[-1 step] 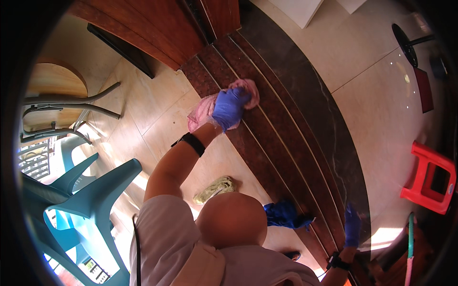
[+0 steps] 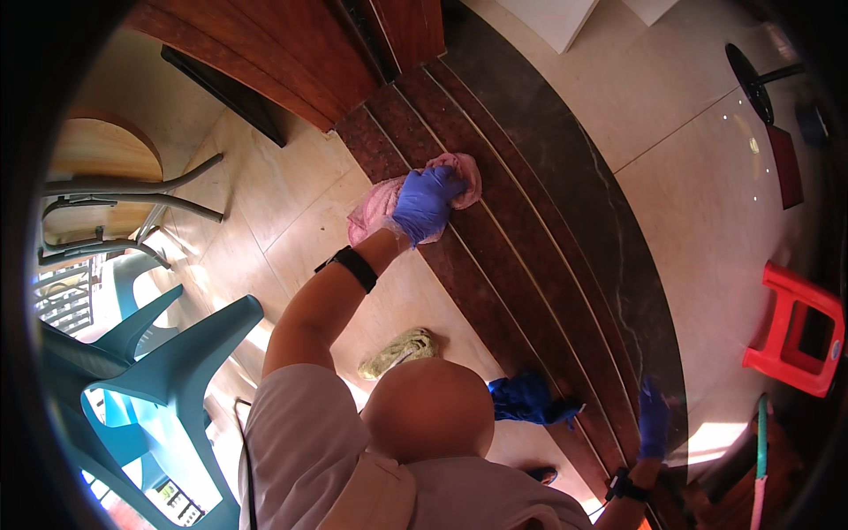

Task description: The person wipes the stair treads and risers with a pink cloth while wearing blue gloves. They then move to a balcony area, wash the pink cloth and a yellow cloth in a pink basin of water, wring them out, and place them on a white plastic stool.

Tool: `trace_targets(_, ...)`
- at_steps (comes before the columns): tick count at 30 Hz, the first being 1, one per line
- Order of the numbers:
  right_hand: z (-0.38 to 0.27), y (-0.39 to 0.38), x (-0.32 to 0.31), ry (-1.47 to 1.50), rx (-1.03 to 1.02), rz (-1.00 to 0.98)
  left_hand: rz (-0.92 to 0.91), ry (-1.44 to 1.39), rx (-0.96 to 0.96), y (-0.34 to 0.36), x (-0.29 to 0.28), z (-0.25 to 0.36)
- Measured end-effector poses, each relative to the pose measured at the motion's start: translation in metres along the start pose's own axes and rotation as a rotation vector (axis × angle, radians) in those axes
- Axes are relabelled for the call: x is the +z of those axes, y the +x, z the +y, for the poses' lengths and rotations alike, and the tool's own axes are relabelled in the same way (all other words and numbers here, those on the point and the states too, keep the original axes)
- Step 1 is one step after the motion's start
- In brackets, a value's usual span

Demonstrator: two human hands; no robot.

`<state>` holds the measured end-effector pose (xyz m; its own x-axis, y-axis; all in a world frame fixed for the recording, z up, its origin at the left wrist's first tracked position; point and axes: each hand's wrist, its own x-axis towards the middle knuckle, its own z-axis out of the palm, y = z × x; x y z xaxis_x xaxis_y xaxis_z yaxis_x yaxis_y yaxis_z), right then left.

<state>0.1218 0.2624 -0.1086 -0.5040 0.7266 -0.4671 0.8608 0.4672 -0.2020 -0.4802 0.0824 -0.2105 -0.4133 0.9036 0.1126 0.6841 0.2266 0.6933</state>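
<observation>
My left hand (image 2: pixel 426 201), in a blue glove, is closed on a pink cloth (image 2: pixel 375 208) and presses it on the dark red stone steps (image 2: pixel 521 256) with pale strips. Part of the cloth bunches ahead of the fingers, and the rest hangs over the steps' left edge. Farther down on the right, my right hand (image 2: pixel 654 420), also in a blue glove, leans on the dark stone border (image 2: pixel 609 256). Its fingers look stretched out flat, with nothing seen in them. A crumpled dark blue cloth (image 2: pixel 527 399) lies on the steps' lower left edge.
A greenish folded cloth (image 2: pixel 397 352) lies on the tiled floor. Teal plastic chairs (image 2: pixel 190 353) and a wooden-seated metal-framed chair (image 2: pixel 106 150) stand left. A red stool (image 2: pixel 777 331) is at right. A wooden door frame (image 2: pixel 291 53) bounds the steps' far end.
My left hand and the pink cloth have shifted very slightly; the hand's grip is the same. My right hand stays in place.
</observation>
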Motion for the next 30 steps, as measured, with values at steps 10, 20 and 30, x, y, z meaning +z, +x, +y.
trace_targets(10, 0.011, -0.048, -0.022, -0.075, 0.153, -0.075, 0.375, 0.338, -0.281, 0.100, -0.050, -0.076)
trace_targets(20, 0.017, -0.024, -0.009, -0.064, -0.047, 0.068, -0.045, 0.731, -0.239, 0.090, 0.035, -0.007)
trace_targets(30, -0.025, 0.011, -0.056, 0.088, 0.097, 0.099, -0.483, -0.783, -0.178, 0.015, 0.031, 0.052)
